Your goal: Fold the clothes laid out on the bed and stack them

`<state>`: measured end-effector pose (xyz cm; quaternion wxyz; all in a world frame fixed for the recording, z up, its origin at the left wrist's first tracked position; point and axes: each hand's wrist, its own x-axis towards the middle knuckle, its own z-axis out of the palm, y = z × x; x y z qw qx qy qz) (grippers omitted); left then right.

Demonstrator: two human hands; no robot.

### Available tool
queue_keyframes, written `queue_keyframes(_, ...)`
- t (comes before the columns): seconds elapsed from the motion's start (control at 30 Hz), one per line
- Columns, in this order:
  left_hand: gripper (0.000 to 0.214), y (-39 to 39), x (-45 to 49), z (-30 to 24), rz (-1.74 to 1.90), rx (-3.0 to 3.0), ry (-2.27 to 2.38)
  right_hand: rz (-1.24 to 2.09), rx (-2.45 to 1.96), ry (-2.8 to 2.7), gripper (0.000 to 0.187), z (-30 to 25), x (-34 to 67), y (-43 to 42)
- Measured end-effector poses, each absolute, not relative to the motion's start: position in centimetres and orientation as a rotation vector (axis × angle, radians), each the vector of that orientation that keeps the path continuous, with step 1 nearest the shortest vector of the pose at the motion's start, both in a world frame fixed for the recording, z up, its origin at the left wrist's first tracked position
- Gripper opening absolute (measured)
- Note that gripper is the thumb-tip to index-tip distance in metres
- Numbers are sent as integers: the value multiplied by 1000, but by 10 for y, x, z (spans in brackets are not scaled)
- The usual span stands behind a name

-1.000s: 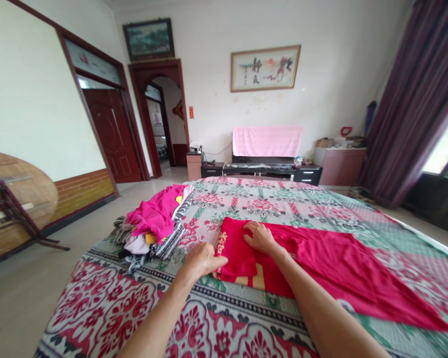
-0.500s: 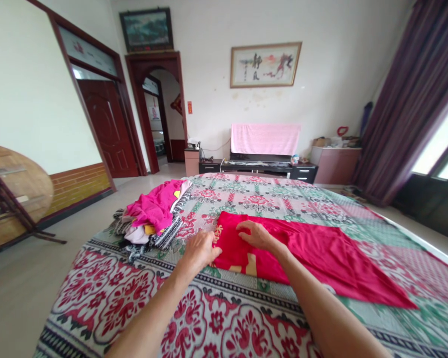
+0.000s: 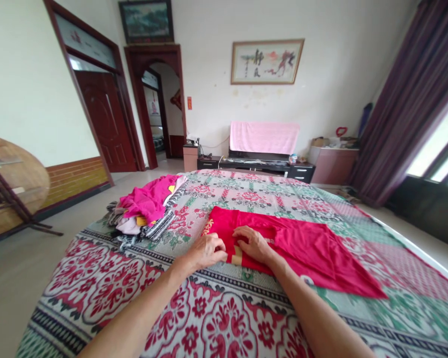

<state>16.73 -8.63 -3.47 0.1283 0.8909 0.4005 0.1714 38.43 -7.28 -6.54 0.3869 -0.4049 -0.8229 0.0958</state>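
A red garment (image 3: 302, 243) with a yellow print lies spread on the flowered bedspread (image 3: 216, 308), its left part folded over. My left hand (image 3: 205, 251) pinches the near left edge of the garment with closed fingers. Just to the right, my right hand (image 3: 252, 244) lies on the same near edge, fingers curled down on the cloth. The two hands almost touch. Both forearms reach in from the bottom of the view.
A heap of clothes (image 3: 147, 209), pink on top with black-and-white cloth under it, sits on the bed's left side. A folded round table (image 3: 11, 184) leans at the far left. Beyond the bed stand a low cabinet with a pink towel (image 3: 264, 137) and purple curtains (image 3: 406, 99).
Both hands have drawn back toward me along the red garment, from its middle to its near edge, and come closer together. The camera has tilted slightly.
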Motion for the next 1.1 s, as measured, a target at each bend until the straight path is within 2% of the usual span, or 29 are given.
queue_keyframes(0.4,25,-75,164,-40,522,2519,1111,155,-972,-2150,33,-66,381,-76)
queue_keyframes(0.63,20,-73,164,-43,489,2532,1082,205,-982,-2186,26,-66,380,-73)
queue_keyframes(0.8,18,-75,166,-38,507,2502,1150,241,-979,-2152,26,-65,379,-73)
queue_keyframes(1.1,16,-77,160,-27,540,2395,994,223,-955,-2151,28,-66,379,-73)
